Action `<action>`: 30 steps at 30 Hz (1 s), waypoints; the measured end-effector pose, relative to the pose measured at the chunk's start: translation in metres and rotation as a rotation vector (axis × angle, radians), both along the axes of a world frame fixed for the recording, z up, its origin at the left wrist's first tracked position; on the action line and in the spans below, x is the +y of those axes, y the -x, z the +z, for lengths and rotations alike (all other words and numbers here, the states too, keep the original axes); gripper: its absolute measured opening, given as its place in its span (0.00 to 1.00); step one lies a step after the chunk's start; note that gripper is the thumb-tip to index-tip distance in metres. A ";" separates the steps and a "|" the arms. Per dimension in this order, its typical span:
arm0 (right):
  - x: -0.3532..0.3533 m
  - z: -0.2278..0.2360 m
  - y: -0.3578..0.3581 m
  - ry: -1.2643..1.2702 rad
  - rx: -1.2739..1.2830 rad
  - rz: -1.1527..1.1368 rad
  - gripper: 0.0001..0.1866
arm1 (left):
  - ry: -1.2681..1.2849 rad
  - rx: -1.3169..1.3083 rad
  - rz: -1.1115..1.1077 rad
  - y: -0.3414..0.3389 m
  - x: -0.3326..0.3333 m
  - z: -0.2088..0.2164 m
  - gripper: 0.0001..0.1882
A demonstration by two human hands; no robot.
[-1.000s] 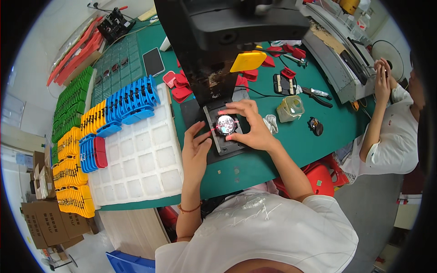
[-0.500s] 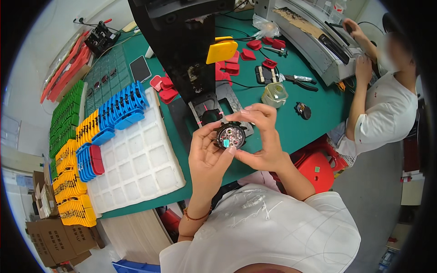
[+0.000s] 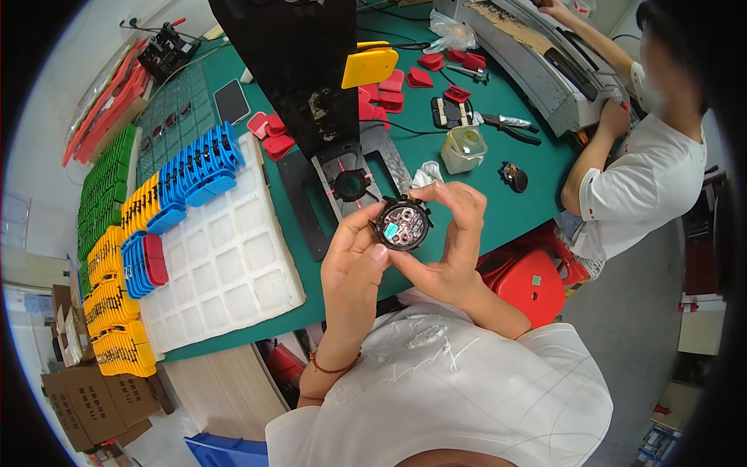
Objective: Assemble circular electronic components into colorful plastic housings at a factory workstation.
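Note:
I hold a small round black part with a metallic inside, lifted above the green table edge, between both hands. My left hand pinches its left and lower rim with thumb and fingers. My right hand curls over its right side and top. Just behind it on the table sits a grey fixture plate with a round hole, under a tall black machine body.
A white compartment tray lies to the left, with rows of blue, yellow, green and red clips beside it. Red caps, pliers, a clear cup and another black part lie on the green table. A person in white works at right.
Both hands lifted the round part off the fixture plate and brought it toward me; the plate's hole now shows bare. The view also shifted.

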State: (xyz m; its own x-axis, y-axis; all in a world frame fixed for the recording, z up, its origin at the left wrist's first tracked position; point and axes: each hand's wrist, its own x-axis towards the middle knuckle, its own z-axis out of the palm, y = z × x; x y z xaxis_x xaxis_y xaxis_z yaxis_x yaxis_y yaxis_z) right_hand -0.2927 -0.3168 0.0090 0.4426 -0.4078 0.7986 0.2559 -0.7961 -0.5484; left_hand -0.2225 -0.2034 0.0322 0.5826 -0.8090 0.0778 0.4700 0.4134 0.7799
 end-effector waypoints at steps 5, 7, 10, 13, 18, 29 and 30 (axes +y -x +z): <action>0.007 0.002 0.000 -0.026 -0.012 -0.045 0.40 | 0.036 0.056 0.023 0.001 -0.002 -0.001 0.20; 0.008 0.003 0.000 -0.031 -0.011 -0.050 0.40 | 0.037 0.067 0.033 0.001 -0.002 -0.002 0.20; 0.011 0.002 -0.001 -0.032 -0.021 -0.079 0.40 | 0.027 0.074 0.051 0.001 -0.001 -0.003 0.19; 0.011 0.001 -0.001 -0.041 -0.014 -0.079 0.40 | 0.004 0.063 0.086 0.001 -0.001 -0.003 0.18; 0.012 0.000 -0.002 -0.050 -0.018 -0.075 0.40 | 0.007 0.067 0.066 -0.002 0.001 -0.006 0.19; 0.012 0.001 0.000 -0.028 0.049 -0.122 0.41 | -0.037 0.031 0.065 -0.002 0.001 -0.006 0.20; 0.012 0.001 0.000 -0.030 0.048 -0.123 0.41 | -0.046 0.032 0.064 -0.002 0.001 -0.006 0.20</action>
